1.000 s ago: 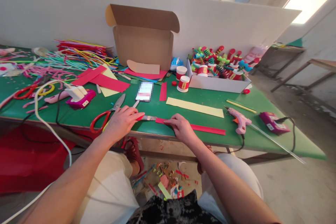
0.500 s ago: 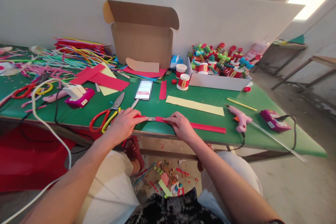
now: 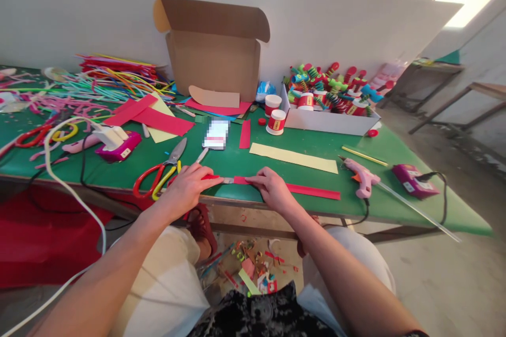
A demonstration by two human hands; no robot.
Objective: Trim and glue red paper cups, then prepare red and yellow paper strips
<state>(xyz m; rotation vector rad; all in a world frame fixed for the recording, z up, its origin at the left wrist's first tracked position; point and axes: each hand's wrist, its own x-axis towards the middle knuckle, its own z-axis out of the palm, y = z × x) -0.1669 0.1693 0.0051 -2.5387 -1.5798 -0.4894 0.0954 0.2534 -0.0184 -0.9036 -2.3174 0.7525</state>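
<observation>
My left hand [image 3: 188, 184] lies at the table's front edge, fingers closed on what looks like a red utility knife [image 3: 211, 176]. Its flat grey blade [image 3: 228, 180] points right and meets the left end of a narrow red paper strip [image 3: 314, 191]. My right hand [image 3: 269, 185] pinches that strip near the same end, pressing it to the table; the rest runs out to the right beyond the hand. Red-and-yellow-handled scissors [image 3: 161, 172] lie open just left of my left hand. Behind both hands is a pale yellow paper strip [image 3: 293, 158].
A pink glue gun [image 3: 364, 178] with a long clear stick and a purple power box [image 3: 414, 181] lie right. Paper cups [image 3: 275, 122] stand by a white box [image 3: 328, 122] of colourful figures. A phone [image 3: 216, 135], a cardboard box [image 3: 215, 63] and pipe cleaners [image 3: 118, 71] sit farther back.
Both hands stay almost where they were, with the blade and red strip in the same place. Only the camera view has shifted slightly.
</observation>
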